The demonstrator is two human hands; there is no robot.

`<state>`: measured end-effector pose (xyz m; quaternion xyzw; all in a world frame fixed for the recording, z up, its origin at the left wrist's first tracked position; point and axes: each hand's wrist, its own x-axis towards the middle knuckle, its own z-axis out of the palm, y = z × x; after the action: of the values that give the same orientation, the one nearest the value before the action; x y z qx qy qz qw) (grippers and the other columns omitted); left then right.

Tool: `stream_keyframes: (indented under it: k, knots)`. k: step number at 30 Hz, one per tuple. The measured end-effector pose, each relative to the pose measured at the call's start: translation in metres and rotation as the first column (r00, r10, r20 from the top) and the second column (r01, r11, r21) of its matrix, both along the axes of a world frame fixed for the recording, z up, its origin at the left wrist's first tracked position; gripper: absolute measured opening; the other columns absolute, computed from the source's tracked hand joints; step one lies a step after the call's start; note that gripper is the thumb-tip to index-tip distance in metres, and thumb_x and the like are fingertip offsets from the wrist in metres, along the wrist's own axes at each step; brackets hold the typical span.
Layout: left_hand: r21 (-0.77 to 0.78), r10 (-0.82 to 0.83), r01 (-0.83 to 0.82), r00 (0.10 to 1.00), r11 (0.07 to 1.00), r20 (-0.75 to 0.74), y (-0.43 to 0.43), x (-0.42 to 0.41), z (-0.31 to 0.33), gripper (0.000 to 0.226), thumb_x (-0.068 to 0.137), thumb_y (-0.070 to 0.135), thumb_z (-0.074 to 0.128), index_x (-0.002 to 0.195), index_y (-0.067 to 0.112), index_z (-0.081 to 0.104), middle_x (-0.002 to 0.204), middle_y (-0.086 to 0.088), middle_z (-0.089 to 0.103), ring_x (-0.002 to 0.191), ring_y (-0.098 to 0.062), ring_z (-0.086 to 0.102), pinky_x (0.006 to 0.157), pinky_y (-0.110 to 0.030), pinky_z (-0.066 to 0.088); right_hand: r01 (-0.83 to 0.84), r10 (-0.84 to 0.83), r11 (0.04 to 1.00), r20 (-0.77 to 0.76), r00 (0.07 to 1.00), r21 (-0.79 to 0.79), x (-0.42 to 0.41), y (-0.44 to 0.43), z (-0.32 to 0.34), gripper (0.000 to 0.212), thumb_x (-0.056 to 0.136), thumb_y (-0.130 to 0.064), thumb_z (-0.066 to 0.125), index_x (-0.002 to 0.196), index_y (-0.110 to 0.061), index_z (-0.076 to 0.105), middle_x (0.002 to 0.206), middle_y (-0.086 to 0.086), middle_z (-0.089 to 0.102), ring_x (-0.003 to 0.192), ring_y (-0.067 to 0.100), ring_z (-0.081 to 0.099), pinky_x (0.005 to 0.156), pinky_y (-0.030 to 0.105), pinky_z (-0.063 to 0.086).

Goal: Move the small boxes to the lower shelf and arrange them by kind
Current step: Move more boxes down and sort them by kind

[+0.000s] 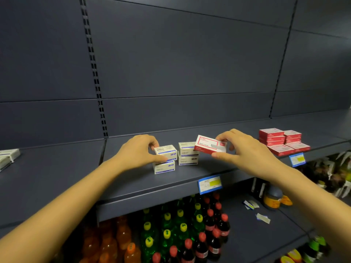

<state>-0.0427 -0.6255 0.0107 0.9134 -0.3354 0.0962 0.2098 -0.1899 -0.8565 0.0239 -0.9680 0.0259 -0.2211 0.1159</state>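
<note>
Left fingers (161, 158) pinch white rectangular cardboard box (167, 149); right fingers (222, 156) grip red-white carton (208, 145)

Dark shelf (76, 177) bears white boxes (188, 160) and red boxes (281, 141).

Left hand (141, 149) grips the top white box (165, 151) of a two-high stack on the shelf (133, 179). Right hand (245, 149) holds a red box (209, 146) tilted above the neighbouring white stack (188, 154). Red stacks (283, 141) stand at right.

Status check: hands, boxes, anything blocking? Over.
Left hand grips topmost white box. Right hand holds red box off shelf. Path to red stack looks open.
</note>
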Motion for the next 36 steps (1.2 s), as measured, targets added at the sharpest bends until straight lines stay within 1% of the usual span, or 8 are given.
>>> stream_keyframes:
  k: [2, 6, 9, 12, 16, 25, 32, 36]
  knots:
    - [-0.010, 0.009, -0.008, 0.999, 1.000, 0.038, -0.004, -0.004, 0.003, 0.044, 0.070, 0.053, 0.068, 0.098, 0.019, 0.063, 0.102, 0.004, 0.063, 0.095, -0.014, 0.056, 0.083, -0.035, 0.048, -0.004, 0.004, 1.000, 0.011, 1.000, 0.017, -0.002, -0.011, -0.003, 0.041, 0.083, -0.048, 0.058, 0.118, -0.028, 0.050, 0.117, -0.010, 0.052, 0.092, 0.008, 0.047, 0.076, 0.032, 0.047]
    - [-0.038, -0.004, 0.014, 0.966, 0.999, 0.258, -0.027, -0.022, 0.017, 0.046, 0.083, 0.054, 0.051, 0.111, 0.019, 0.060, 0.113, 0.002, 0.061, 0.106, -0.016, 0.053, 0.089, -0.035, 0.045, -0.010, 0.010, 1.000, 0.013, 1.000, 0.020, -0.006, -0.035, -0.010, 0.042, 0.083, -0.047, 0.059, 0.119, -0.027, 0.051, 0.116, -0.008, 0.053, 0.089, 0.006, 0.046, 0.071, 0.027, 0.042]
    - [0.064, -0.079, 0.059, 0.922, 0.996, 0.380, -0.055, -0.033, 0.026, 0.043, 0.087, 0.050, 0.047, 0.116, 0.019, 0.056, 0.117, 0.002, 0.060, 0.108, -0.017, 0.051, 0.086, -0.032, 0.042, -0.001, 0.001, 1.000, 0.015, 1.000, 0.022, -0.009, -0.054, -0.013, 0.043, 0.083, -0.046, 0.059, 0.120, -0.025, 0.051, 0.117, -0.006, 0.053, 0.099, 0.008, 0.048, 0.077, 0.030, 0.046]
    - [0.118, -0.135, 0.093, 0.893, 0.989, 0.428, -0.085, -0.037, 0.030, 0.043, 0.087, 0.051, 0.047, 0.116, 0.020, 0.055, 0.116, 0.003, 0.060, 0.106, -0.017, 0.052, 0.084, -0.031, 0.042, 0.019, -0.019, 1.000, 0.019, 1.000, 0.025, -0.014, -0.075, -0.016, 0.042, 0.084, -0.045, 0.059, 0.120, -0.025, 0.051, 0.115, -0.007, 0.053, 0.103, 0.009, 0.048, 0.078, 0.028, 0.044]
    - [0.168, -0.203, 0.143, 0.879, 0.975, 0.431, -0.128, -0.033, 0.030, 0.042, 0.087, 0.052, 0.046, 0.116, 0.022, 0.054, 0.117, 0.004, 0.060, 0.106, -0.016, 0.052, 0.085, -0.030, 0.041, 0.061, -0.061, 0.998, 0.015, 0.998, 0.029, -0.021, -0.111, -0.019, 0.042, 0.084, -0.044, 0.060, 0.120, -0.025, 0.052, 0.117, -0.006, 0.054, 0.099, 0.008, 0.047, 0.078, 0.026, 0.042]
    - [0.240, -0.267, 0.181, 0.876, 0.954, 0.401, -0.221, -0.010, 0.035, 0.042, 0.087, 0.052, 0.045, 0.116, 0.023, 0.054, 0.117, 0.007, 0.059, 0.110, -0.016, 0.051, 0.085, -0.032, 0.044, 0.196, -0.195, 0.980, -0.036, 0.980, 0.027, -0.022, -0.210, -0.023, 0.045, 0.083, -0.049, 0.058, 0.124, -0.030, 0.049, 0.126, -0.009, 0.051, 0.111, 0.013, 0.049, 0.086, 0.034, 0.045]
    - [0.237, -0.248, 0.172, 0.906, 0.956, 0.344, -0.278, 0.008, 0.035, 0.041, 0.086, 0.053, 0.046, 0.114, 0.025, 0.054, 0.115, 0.010, 0.058, 0.108, -0.012, 0.051, 0.084, -0.030, 0.045, 0.183, -0.185, 0.976, 0.004, 0.983, 0.115, -0.011, -0.288, -0.008, 0.037, 0.080, -0.044, 0.063, 0.114, -0.031, 0.056, 0.110, -0.008, 0.055, 0.100, 0.013, 0.055, 0.084, 0.045, 0.050]
    - [0.213, -0.221, 0.159, 0.924, 0.964, 0.312, -0.301, 0.010, 0.029, 0.040, 0.086, 0.053, 0.048, 0.114, 0.025, 0.055, 0.116, 0.010, 0.058, 0.107, -0.011, 0.052, 0.082, -0.028, 0.041, 0.149, -0.150, 0.980, -0.007, 0.989, 0.133, 0.000, -0.323, -0.005, 0.037, 0.080, -0.041, 0.065, 0.114, -0.029, 0.057, 0.107, -0.010, 0.054, 0.099, 0.010, 0.054, 0.086, 0.044, 0.050]
